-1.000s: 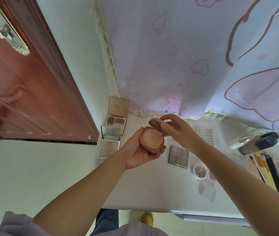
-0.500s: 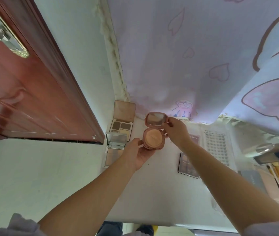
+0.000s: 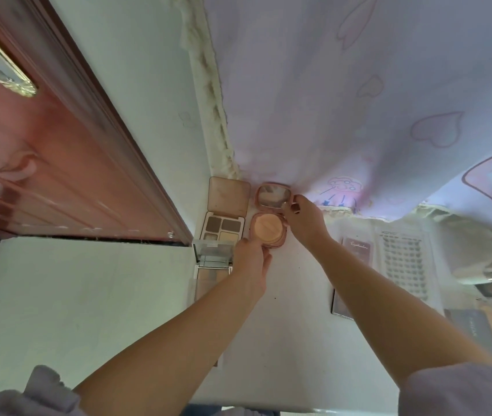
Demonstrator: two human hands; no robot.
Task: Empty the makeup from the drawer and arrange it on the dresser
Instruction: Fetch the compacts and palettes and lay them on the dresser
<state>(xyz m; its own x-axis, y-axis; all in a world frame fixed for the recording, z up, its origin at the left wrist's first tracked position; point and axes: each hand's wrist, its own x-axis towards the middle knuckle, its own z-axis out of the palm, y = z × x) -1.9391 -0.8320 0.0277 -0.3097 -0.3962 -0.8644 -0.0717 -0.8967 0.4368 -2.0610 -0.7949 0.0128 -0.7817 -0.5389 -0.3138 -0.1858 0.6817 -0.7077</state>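
Makeup is going out on the dresser surface [image 3: 283, 295], and the piece in hand is a round pink powder compact [image 3: 268, 229], open, with its mirrored lid [image 3: 272, 196] tilted up toward the curtain [image 3: 358, 100]. It looks set down at the back of the surface, though I cannot tell whether its base rests flat. The right hand [image 3: 304, 220] has its grip narrow, pinching the lid's edge beside the hinge. The left hand [image 3: 252, 262] touches the near rim of the base; how far its fingers curl is hidden. Just left of both grips stands an open brown palette [image 3: 223, 226], nearly touching the compact, with a mirrored palette [image 3: 213, 253] nearer the person. To the right lie a dark palette [image 3: 355, 253] and a lash tray [image 3: 402, 259].

The placing step seems almost finished. Next, both grips should let go without tipping the lid, then fetch another item from the drawer, which is out of view.
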